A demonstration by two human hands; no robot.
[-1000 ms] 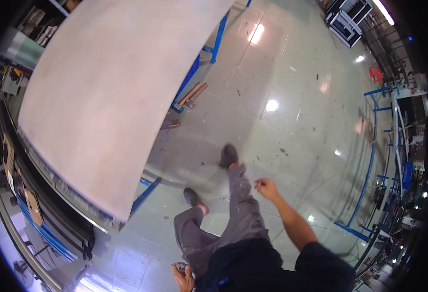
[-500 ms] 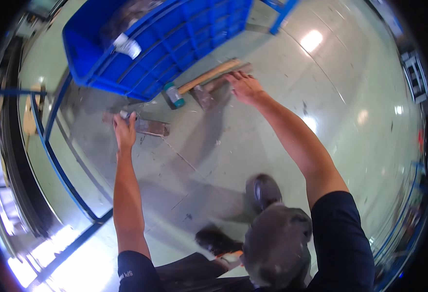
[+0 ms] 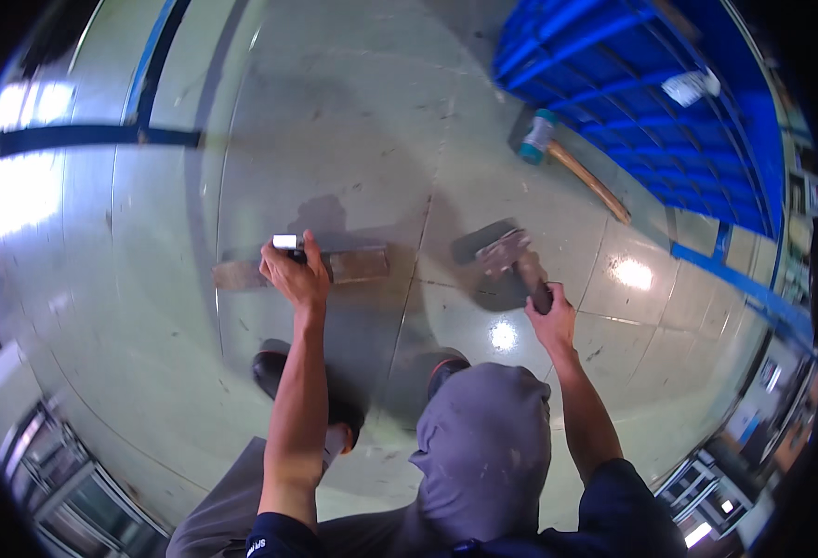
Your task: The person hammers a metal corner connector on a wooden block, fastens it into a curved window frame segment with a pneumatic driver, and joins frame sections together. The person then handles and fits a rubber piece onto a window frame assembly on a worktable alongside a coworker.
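My left hand (image 3: 295, 272) grips a long rusty metal bar (image 3: 353, 265) with a bright silver end, held low over the grey floor. My right hand (image 3: 548, 318) is closed around the handle of a heavy metal hammer (image 3: 507, 253), whose head hangs just above the floor to the right of the bar. A second mallet (image 3: 558, 153) with a teal head and a wooden handle lies on the floor farther off, beside the blue pallet. My bent knee (image 3: 483, 437) in grey trousers is below the hands.
A blue plastic pallet (image 3: 651, 84) stands at the upper right. A blue metal frame rail (image 3: 725, 270) runs along the right. A dark line (image 3: 84, 138) crosses the floor at the left. My black shoes (image 3: 274, 367) rest on the glossy floor.
The view has swung round. Both hands have drawn back from near the blue pallet, the left with the bar and the right now holding the metal hammer.
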